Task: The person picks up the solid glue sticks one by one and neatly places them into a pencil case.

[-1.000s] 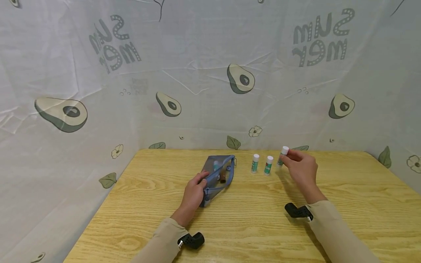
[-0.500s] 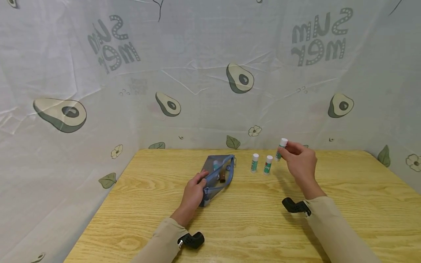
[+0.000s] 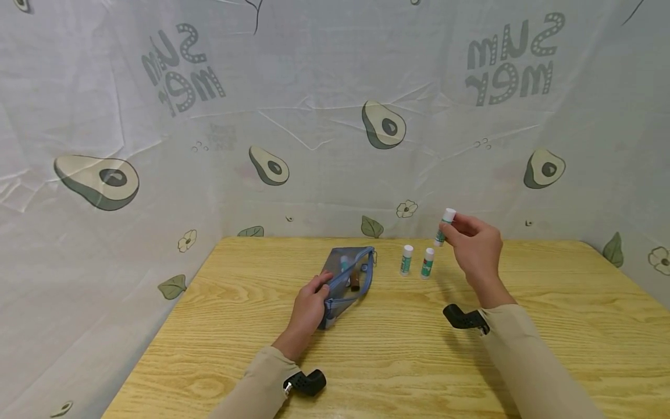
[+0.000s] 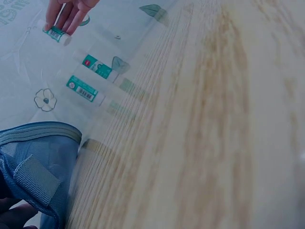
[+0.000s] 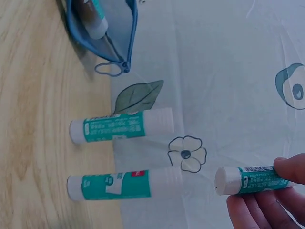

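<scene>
My right hand (image 3: 478, 247) pinches a green-and-white glue stick (image 5: 259, 180) between thumb and fingers, raised above the table and slightly tilted. Two similar glue sticks, one on the left (image 3: 405, 262) and one on the right (image 3: 427, 265), stand upright on the table, caps up, below and left of that hand. My left hand (image 3: 309, 305) grips the near side of a see-through blue zip pouch (image 3: 335, 265), its thumb by the zipper edge. The pouch lies with its mouth unzipped towards the right. Inside show a dark brown item (image 3: 355, 282) and a white-ended glue stick (image 5: 97, 26).
The wood-grain table (image 3: 387, 361) runs back to a pale curtain (image 3: 324, 192) printed with avocados, leaves and flowers. Each wrist carries a black camera mount, on the left (image 3: 306, 383) and on the right (image 3: 464, 318).
My right hand has lifted the third glue stick off the table, moving up and slightly left. The left hand, the pouch and the two standing glue sticks have stayed put.
</scene>
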Demonstrator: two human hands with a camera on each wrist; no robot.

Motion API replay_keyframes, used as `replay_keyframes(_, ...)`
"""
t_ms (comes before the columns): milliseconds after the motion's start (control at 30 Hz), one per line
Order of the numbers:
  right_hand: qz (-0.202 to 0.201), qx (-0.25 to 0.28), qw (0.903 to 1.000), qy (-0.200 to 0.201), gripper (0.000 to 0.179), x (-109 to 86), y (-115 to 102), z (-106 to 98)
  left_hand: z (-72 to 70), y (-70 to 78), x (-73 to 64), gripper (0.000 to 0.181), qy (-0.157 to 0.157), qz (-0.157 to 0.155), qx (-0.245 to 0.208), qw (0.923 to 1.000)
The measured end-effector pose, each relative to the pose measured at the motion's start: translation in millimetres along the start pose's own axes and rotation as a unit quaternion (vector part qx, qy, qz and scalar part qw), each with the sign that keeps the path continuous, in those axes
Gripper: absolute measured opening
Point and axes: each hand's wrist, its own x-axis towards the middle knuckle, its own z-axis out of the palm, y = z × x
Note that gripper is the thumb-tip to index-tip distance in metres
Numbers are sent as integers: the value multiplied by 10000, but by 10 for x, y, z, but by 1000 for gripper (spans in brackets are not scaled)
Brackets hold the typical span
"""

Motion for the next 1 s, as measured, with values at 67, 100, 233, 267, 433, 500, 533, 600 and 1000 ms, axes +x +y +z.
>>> replay_keyframes(67, 13, 153, 9999, 14, 49, 3, -34, 19, 0, 3, -1, 43, 21, 12, 0, 10000)
replay_keyframes(100, 19, 205, 9998, 28, 49, 2, -51, 28, 0, 4, 1, 43, 33, 22, 3, 10000)
replay_keyframes(233, 40, 364, 9993, 72, 49, -5, -109, 61, 2, -15, 15, 42, 54, 36, 9, 10000)
replay_keyframes(267, 38, 397, 9992, 72, 49, -6, -121, 69, 3, -21, 18, 42, 46, 36, 9, 10000)
replay_keyframes(433, -15, 618, 9981, 47, 48, -3, -168, 108, 3, -24, 20, 42, 15, 47, -24, 10000)
replay_keyframes(500, -58, 702, 9975, 27, 48, -5, -183, 124, 1, -22, 16, 42, -19, 73, -37, 10000)
replay_keyframes(533, -65, 739, 9972, 24, 47, -7, -192, 129, 1, -22, 13, 43, -35, 87, -41, 9999)
replay_keyframes(600, -66, 820, 9966, 10, 46, -10, -207, 143, 0, -26, 10, 43, -80, 112, -44, 9999)
replay_keyframes(1000, 9, 1102, 9937, -195, 45, -46, -279, 242, -11, -24, 8, 43, -103, 72, -56, 9999)
